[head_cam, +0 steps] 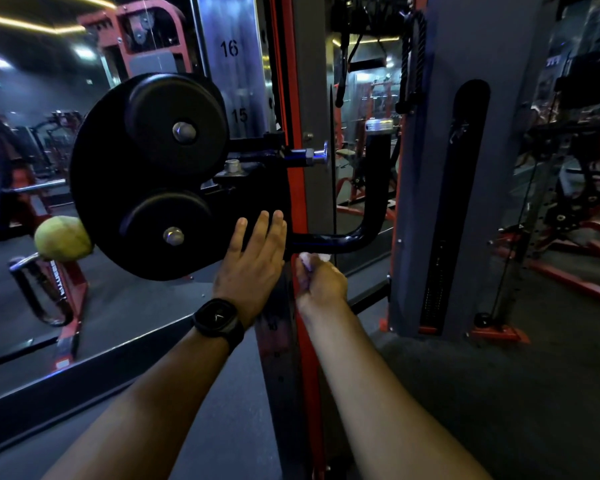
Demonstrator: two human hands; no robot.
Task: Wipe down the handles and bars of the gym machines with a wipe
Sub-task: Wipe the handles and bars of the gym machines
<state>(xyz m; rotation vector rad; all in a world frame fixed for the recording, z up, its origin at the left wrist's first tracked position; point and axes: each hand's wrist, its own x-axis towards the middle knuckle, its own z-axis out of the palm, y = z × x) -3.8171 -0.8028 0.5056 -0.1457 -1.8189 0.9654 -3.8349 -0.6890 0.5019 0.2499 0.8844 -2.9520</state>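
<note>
A black L-shaped bar [368, 216] sticks out from a red upright post [300, 188] and bends upward to a chrome cap. My right hand [321, 280] grips a small white wipe [309, 259] and holds it against the underside of the bar's horizontal part. My left hand [252, 261], a black watch on its wrist, lies flat with straight fingers against the black pulley housing [146, 174] just left of the post.
A green ball [63, 239] and a chrome-and-black handle [39, 289] hang at the left. A grey weight-stack column [465, 202] stands right of the bar. Red machine frames [575, 271] fill the right background. A black rope [418, 57] hangs above.
</note>
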